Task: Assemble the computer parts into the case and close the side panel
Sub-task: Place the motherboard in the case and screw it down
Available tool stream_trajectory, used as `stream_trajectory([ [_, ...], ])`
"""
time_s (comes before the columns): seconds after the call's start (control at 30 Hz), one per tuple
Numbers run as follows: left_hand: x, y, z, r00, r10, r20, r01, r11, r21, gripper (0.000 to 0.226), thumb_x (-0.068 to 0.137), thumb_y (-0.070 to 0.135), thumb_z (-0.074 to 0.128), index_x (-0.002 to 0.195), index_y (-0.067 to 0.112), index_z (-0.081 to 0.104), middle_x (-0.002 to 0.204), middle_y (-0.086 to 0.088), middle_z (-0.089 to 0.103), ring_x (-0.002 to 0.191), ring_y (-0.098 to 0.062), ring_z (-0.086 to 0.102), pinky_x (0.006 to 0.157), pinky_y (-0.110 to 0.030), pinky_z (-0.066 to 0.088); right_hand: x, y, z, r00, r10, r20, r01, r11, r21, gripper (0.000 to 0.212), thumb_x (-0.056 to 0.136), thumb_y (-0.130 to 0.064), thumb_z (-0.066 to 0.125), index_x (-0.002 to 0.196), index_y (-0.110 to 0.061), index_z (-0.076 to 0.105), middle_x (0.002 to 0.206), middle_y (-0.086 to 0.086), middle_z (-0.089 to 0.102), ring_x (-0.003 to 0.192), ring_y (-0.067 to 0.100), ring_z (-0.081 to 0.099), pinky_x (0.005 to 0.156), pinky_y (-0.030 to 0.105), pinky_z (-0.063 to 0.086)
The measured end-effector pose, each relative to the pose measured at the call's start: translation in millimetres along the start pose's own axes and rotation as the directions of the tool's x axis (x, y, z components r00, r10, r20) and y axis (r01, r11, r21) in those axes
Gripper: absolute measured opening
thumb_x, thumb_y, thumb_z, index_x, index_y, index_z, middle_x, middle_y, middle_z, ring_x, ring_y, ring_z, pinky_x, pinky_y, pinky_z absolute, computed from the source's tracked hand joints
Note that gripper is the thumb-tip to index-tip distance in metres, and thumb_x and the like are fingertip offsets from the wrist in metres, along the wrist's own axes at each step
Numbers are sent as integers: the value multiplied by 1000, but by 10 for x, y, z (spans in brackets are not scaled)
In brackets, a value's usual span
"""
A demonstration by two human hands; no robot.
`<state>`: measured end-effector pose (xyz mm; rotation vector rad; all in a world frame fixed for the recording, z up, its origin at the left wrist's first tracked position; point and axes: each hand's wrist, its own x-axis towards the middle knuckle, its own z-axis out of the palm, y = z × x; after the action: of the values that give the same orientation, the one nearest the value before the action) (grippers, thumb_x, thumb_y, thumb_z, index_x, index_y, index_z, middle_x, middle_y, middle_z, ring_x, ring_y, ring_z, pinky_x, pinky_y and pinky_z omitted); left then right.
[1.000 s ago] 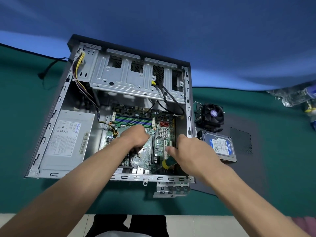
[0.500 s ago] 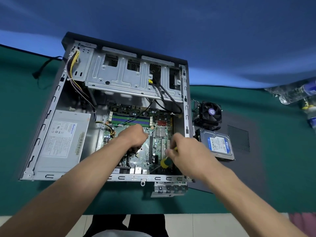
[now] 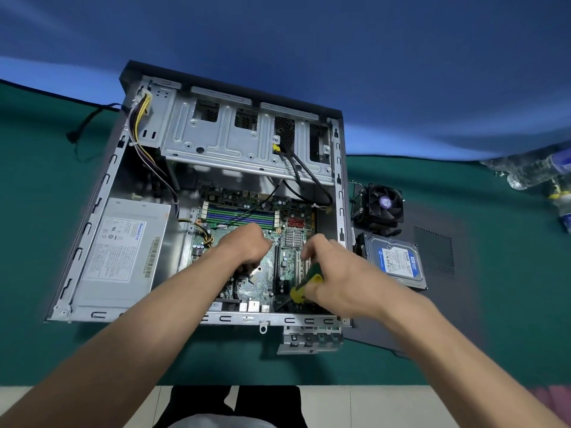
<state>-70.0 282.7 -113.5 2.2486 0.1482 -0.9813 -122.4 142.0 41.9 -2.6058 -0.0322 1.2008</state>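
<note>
Your right hand (image 3: pixel 336 273) grips the screwdriver (image 3: pixel 306 282) over the motherboard (image 3: pixel 290 242) inside the open case (image 3: pixel 102 193); your left hand (image 3: pixel 247 245), fingers curled, rests on the board. A slipped tip could gouge it.

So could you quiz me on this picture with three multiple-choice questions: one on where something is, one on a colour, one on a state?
1. Where does the hard drive lie?
A. inside the case
B. outside the case, on its right
C. on the power supply

2. What colours is the screwdriver handle?
A. red and black
B. green and yellow
C. plain blue

3. What is the right hand doing?
A. lying flat on the table
B. lifting the fan
C. gripping the screwdriver

Answers: 1 B, the drive rests on the dark panel beside the fan. 2 B, green grip with yellow bands. 3 C, its fingers curl round the handle over the motherboard.
</note>
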Motion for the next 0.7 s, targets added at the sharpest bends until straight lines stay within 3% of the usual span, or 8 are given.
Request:
stream_trajectory([
  [0.07,-9,12,-4,1000,-1,1,1,1000,-9,39,96,31,47,83,0,67,72,-11,64,66,-26,65,70,-33,52,27,36,48,994,-20,-107,13,997,-73,14,95,-33,52,98,-22,45,99,-1,57,78,18,52,65,28,38],
  [0.13,-16,11,-9,1000,8,9,-7,1000,-23,41,96,30,47,86,-3,68,78,-15,69,73,-29,69,74,-37,56,60,66,93,976,-21,-216,-22,981,-195,27,99,-42,42,91,-16,45,90,6,59,79,25,54,65,29,38],
  [0.27,-19,13,-11,1000,9,-7,-9,1000,3,39,96,30,47,88,-2,67,84,-16,70,79,-30,68,75,-37,54,32,99,67,999,1,-54,-2,1000,-15,30,90,-37,58,110,-29,38,97,-7,48,85,17,54,69,29,40],
  [0.33,-21,12,-11,1000,5,-14,-5,1000,27,38,96,31,47,88,0,66,77,-11,66,71,-26,64,71,-33,51,29,102,82,992,-43,-118,34,996,-79,18,94,-36,52,103,-26,41,95,-3,57,79,18,54,64,29,38],
  [0.4,-27,17,-13,1000,2,-18,-1,999,44,36,96,31,46,88,1,65,72,-8,61,65,-23,58,64,-29,47,26,75,100,982,-68,-178,39,986,-162,22,95,-41,47,104,-22,41,97,3,58,79,23,51,66,31,38],
  [0.5,-32,20,-15,1000,4,-18,-3,998,55,35,96,30,46,84,3,65,70,-8,61,60,-23,55,59,-27,43,1,30,82,992,-100,-79,89,987,-135,38,88,-41,52,117,-27,33,109,-2,49,87,22,52,74,34,41],
  [0.6,-34,25,-17,1000,10,-18,-9,998,66,33,96,30,46,76,7,61,65,-6,56,57,-22,51,56,-26,40,7,13,113,975,-125,-185,89,977,-191,22,97,-42,42,102,-22,33,96,2,54,80,25,50,69,35,40],
  [0.7,-34,25,-15,1000,13,-17,-12,998,63,33,96,29,46,75,8,60,65,-5,55,58,-22,51,58,-27,41,19,32,108,976,-79,-202,45,984,-170,28,96,-47,43,104,-21,33,93,2,53,80,26,49,68,34,37],
])
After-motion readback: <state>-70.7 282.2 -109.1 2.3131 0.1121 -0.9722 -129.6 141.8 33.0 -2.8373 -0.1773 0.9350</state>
